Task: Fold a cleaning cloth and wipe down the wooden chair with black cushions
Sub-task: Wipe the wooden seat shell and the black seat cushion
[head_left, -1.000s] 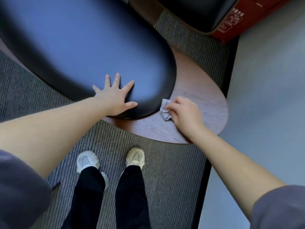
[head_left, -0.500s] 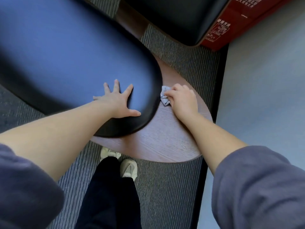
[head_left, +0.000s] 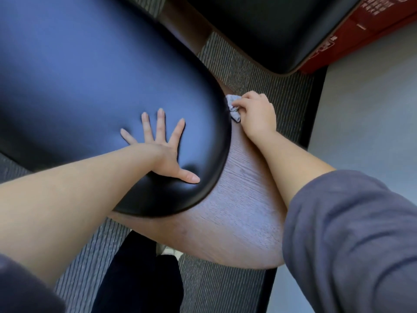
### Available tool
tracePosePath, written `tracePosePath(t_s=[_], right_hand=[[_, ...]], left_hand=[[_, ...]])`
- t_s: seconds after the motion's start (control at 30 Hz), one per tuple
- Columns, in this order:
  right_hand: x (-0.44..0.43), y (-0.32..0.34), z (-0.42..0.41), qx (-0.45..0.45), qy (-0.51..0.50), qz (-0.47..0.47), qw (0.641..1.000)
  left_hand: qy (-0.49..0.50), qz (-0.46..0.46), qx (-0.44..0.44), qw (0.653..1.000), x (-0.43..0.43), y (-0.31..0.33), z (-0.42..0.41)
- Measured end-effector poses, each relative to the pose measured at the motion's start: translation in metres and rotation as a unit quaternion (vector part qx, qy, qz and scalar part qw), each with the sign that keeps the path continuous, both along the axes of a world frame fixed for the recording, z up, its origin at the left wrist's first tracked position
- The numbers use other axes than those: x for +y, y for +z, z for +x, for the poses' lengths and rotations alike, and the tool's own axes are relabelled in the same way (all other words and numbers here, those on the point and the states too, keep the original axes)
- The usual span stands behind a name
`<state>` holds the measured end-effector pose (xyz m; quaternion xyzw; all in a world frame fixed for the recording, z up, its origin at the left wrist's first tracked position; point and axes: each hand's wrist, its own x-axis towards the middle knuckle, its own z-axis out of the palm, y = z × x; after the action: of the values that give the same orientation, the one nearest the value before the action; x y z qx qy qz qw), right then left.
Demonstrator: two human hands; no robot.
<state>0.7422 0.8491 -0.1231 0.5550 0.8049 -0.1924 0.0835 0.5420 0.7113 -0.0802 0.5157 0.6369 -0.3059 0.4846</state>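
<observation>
Left hand (head_left: 162, 152) lies flat, fingers splayed, bracing the black cushion (head_left: 90, 75) at frame centre. Just above and right, the right hand (head_left: 256, 114) pinches the bunched cleaning cloth (head_left: 232, 107) onto the wooden chair (head_left: 239, 211) beside the cushion's edge; short, firm strokes along that seam should serve best.

**Floor and surroundings**

From my feed I see grey striped carpet (head_left: 291, 93) underfoot, edged on the right by a black strip (head_left: 316, 98). Pale smooth floor (head_left: 372, 109) lies beyond it. A red box (head_left: 372, 30) with white print sits top right.
</observation>
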Motion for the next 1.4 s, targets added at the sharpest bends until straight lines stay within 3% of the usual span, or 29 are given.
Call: tracePosePath(t_s=[0.4,0.6,0.77,0.9,1.17,1.3,1.4], right_hand=[[-0.007,0.018,0.011,0.017,0.002,-0.049,0.999],[-0.040,0.035,0.037,0.030,0.045,-0.029,0.998],[-0.046,0.027,0.025,0.034,-0.017,0.015,0.999],[-0.092,0.042,0.038,0.040,0.005,0.038,0.998],[-0.126,0.062,0.036,-0.004,0.023,0.018,1.000],[-0.132,0.071,0.030,-0.035,-0.028,0.024,0.999],[-0.170,0.080,0.017,-0.031,0.019,0.005,0.999]], left_hand=[[0.035,-0.019,-0.009,0.999,0.004,0.004,0.001],[0.039,-0.014,-0.008,0.999,0.003,0.005,0.001],[0.037,-0.004,-0.004,0.999,0.001,0.001,0.001],[0.040,0.011,-0.003,0.999,0.000,0.005,0.001],[0.033,0.042,0.008,0.999,-0.010,0.012,-0.005],[0.051,0.047,0.019,0.997,-0.036,0.014,-0.014],[0.067,0.066,0.033,0.995,-0.064,0.017,-0.020]])
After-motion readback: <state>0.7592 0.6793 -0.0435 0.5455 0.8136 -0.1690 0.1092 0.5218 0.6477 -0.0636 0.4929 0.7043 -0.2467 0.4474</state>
